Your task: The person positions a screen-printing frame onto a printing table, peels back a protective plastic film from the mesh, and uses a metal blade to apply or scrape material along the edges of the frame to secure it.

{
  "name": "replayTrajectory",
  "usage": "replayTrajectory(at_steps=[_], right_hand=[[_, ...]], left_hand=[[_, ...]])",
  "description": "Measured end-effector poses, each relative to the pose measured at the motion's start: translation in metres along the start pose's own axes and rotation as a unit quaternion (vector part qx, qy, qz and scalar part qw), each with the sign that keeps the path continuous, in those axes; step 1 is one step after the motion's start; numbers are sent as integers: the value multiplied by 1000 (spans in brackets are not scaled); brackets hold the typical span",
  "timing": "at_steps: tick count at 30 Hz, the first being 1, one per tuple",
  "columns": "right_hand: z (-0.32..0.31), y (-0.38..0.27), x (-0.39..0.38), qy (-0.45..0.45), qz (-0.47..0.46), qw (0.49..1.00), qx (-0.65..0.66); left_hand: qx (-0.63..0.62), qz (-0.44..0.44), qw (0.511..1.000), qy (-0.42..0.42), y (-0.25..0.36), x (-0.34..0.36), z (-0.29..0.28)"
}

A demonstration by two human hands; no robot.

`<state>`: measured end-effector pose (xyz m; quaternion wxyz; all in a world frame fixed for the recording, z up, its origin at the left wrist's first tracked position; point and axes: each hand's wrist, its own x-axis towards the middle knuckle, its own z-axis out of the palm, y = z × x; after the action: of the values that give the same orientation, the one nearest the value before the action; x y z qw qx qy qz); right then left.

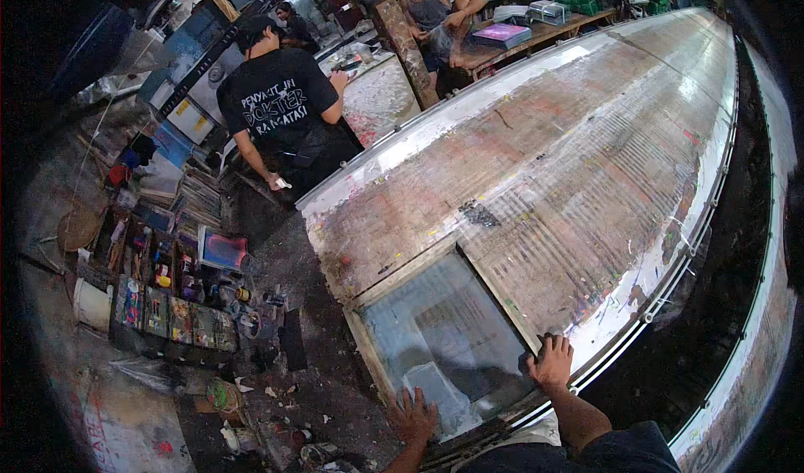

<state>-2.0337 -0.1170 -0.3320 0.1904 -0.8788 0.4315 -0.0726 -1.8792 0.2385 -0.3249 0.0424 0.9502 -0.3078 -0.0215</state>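
Note:
A screen-printing frame (499, 293) with pale wooden rails and a bluish-grey translucent mesh lies flat at the near end of a long printing table (402, 209). A paler rectangle shows in the mesh. My left hand (412, 416) is at the frame's near left edge, fingers spread and holding nothing. At the frame's right corner, close to the table's white edge, my right hand (553, 362) has its fingers bent over the rail and grips it. Shadows fall across the near part of the mesh.
Metal rails (645, 316) with knobs run along the table's right edge; a second long table (775, 130) curves beyond. On the left stand a crate of ink pots (176, 322) and a white bucket (92, 304). A person in a black shirt (280, 96) stands far left; others work behind.

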Motion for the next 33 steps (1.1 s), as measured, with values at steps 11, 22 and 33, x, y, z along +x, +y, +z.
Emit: replayTrajectory(at_steps=[11,22,33], right_hand=[[-1,-2,0,7,2,1000,-2],[-3,-2,1,-18,9,1000,-12],[-7,-6,2,-8,14,1000,6]], left_hand=[[11,-13,999,-30,-8,-3,11],[11,-24,999,-36,3,0,-5],[27,-42,997,-54,-3,-2,13]])
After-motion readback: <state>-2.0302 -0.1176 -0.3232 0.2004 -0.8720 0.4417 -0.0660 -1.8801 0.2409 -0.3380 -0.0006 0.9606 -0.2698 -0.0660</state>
